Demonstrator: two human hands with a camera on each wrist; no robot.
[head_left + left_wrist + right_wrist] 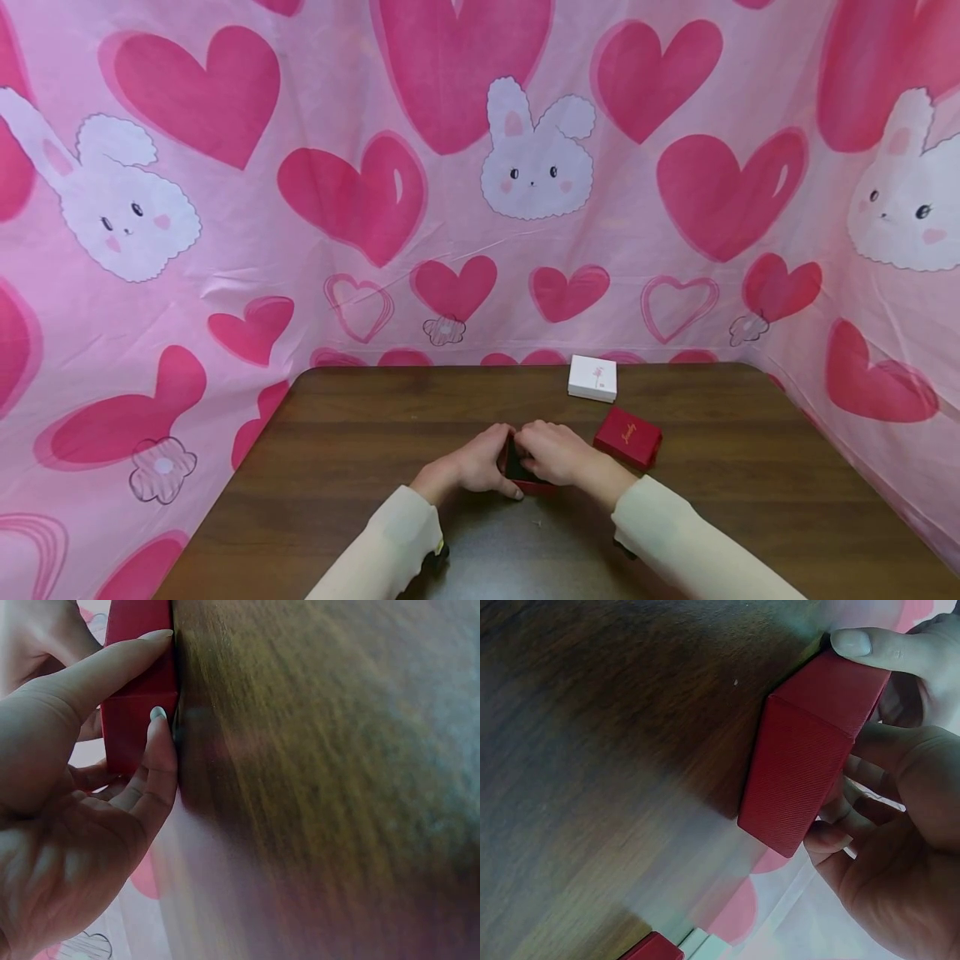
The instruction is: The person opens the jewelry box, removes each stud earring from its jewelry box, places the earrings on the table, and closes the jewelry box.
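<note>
An open red box with a black inside sits on the table between both hands. My left hand grips it from the left; in the left wrist view its thumb and fingers lie along the red walls of the box. The right hand reaches over the top with bent fingers at the black inside. Seen from the right wrist, its fingers curl at the upper rim of the box. Their tips are partly hidden, and I cannot tell whether they pinch anything.
A red lid with gold lettering lies just right of the right hand on the brown wooden table. Behind it stands a small white box near the far edge. Pink heart-patterned cloth hangs around the table.
</note>
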